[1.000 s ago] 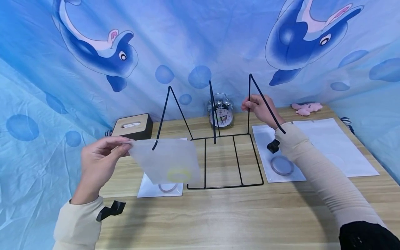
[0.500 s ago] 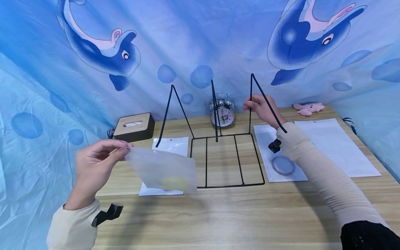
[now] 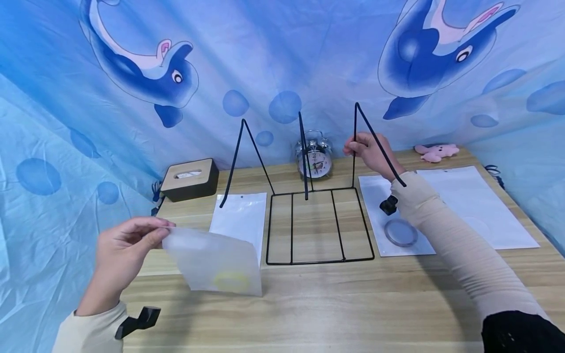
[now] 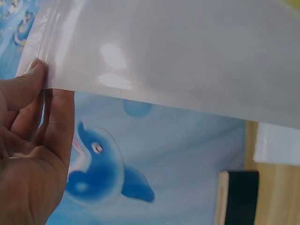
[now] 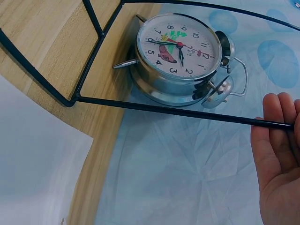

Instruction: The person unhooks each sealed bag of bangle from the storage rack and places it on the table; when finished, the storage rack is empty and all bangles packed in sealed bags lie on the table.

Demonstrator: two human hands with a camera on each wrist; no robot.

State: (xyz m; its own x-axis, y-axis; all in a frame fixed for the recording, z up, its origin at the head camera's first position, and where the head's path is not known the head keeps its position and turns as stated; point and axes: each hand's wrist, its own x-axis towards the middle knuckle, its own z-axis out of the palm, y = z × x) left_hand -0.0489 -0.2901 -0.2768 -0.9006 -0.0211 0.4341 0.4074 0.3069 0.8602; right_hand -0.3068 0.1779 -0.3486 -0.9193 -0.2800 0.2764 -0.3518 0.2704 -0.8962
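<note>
My left hand (image 3: 121, 257) pinches the corner of a frosted white zip bag (image 3: 207, 260) between thumb and fingers. A yellow ring shape (image 3: 231, 282) shows through the bag, which slants over the table's left front. In the left wrist view the bag's zip edge (image 4: 54, 42) runs beside my thumb. A black wire rack (image 3: 320, 262) stands mid-table, with a flat grid base and three pointed wire uprights. My right hand (image 3: 375, 154) holds its right rear upright; in the right wrist view the wire (image 5: 187, 112) passes between thumb and fingers.
Behind the rack stands a silver alarm clock (image 3: 317, 163). A tissue box (image 3: 187, 179) sits back left. White flat packets lie left (image 3: 243, 215) and right (image 3: 375, 215) of the rack; a round grey outline marks the right one. A larger white sheet (image 3: 481, 211) and pink toy (image 3: 436, 152) are farther right.
My left hand has moved toward me and left, carrying the bag away from the rack's left upright and lower in view. The right hand keeps its hold on the rack.
</note>
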